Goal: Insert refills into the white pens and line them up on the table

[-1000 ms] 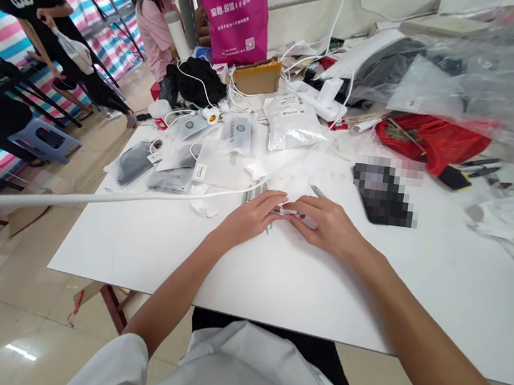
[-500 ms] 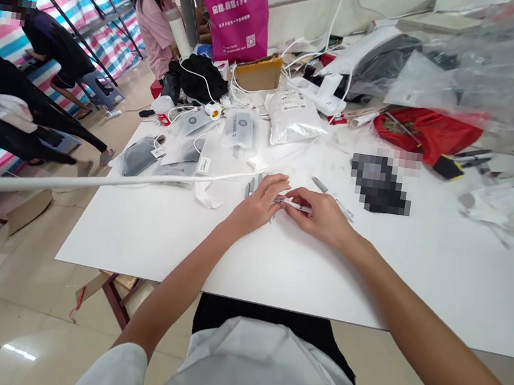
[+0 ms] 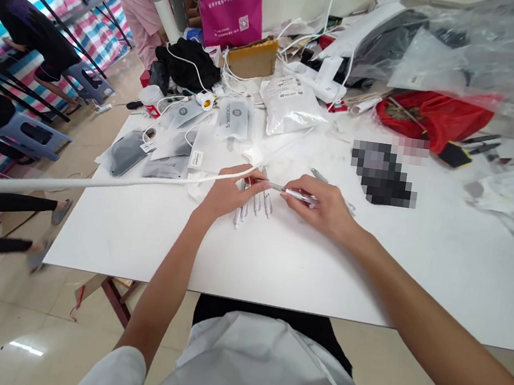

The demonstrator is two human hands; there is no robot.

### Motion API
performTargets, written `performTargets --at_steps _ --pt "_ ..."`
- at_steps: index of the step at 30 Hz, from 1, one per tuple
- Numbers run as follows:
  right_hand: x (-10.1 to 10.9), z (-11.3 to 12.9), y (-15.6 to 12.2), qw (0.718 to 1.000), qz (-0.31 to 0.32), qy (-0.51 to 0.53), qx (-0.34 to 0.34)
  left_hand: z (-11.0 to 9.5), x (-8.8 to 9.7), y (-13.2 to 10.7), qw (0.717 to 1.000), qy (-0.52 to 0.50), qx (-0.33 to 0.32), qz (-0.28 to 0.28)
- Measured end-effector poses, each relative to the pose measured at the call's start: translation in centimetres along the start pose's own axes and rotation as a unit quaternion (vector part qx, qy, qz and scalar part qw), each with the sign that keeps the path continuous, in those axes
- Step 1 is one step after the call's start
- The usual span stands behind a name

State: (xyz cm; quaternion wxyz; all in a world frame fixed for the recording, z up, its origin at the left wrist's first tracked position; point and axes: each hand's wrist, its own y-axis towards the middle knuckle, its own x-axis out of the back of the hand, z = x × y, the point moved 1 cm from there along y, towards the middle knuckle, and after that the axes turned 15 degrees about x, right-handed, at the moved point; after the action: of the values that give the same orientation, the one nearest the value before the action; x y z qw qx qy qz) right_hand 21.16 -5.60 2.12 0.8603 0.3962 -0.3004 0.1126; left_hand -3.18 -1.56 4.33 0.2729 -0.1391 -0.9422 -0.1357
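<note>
Above the white table, a pen (image 3: 298,195) spans the gap between my hands. My right hand (image 3: 324,204) pinches its white part between thumb and fingers. The grey end reaches into my left hand (image 3: 225,191), whose thumb and fingers are closed on it. Whether the grey and white parts are joined or only touching, I cannot tell. Several white-and-grey pens (image 3: 257,204) lie side by side under and beside my left fingers. Behind my right hand lies another grey-tipped pen (image 3: 319,175), partly hidden by that hand.
A white cable (image 3: 111,184) crosses in front, over the left hand. Behind are grey pouches (image 3: 126,151), a filled plastic bag (image 3: 288,105), a cardboard box (image 3: 250,59) and a red bag (image 3: 437,118). A blurred dark item (image 3: 385,174) lies right. People stand at far left.
My left hand has drawn left and down, away from my right hand, uncovering the row of pens and the grey pen end. A person walking at the left has moved on towards the lower left.
</note>
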Motion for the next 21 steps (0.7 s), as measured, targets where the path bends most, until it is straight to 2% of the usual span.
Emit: performTargets --at_steps 5,11,17,21 --pt "0.1 -0.8 -0.4 0.999 0.004 -0.027 0.016 -0.6 -0.6 0.0 0.998 -0.058 -0.008 -0.011" --pt "0.0 -2.3 -0.9 0.998 0.022 -0.047 -0.033 -0.1 -2.0 0.0 0.996 -0.079 -0.029 -0.033" --pt "0.4 -1.9 -0.8 0.993 0.066 -0.093 0.036 0.1 -2.9 0.1 0.993 -0.090 -0.052 -0.059" --pt "0.0 -1.6 -0.6 0.991 0.074 -0.105 0.045 0.1 -2.9 0.0 0.996 -0.078 -0.011 -0.036"
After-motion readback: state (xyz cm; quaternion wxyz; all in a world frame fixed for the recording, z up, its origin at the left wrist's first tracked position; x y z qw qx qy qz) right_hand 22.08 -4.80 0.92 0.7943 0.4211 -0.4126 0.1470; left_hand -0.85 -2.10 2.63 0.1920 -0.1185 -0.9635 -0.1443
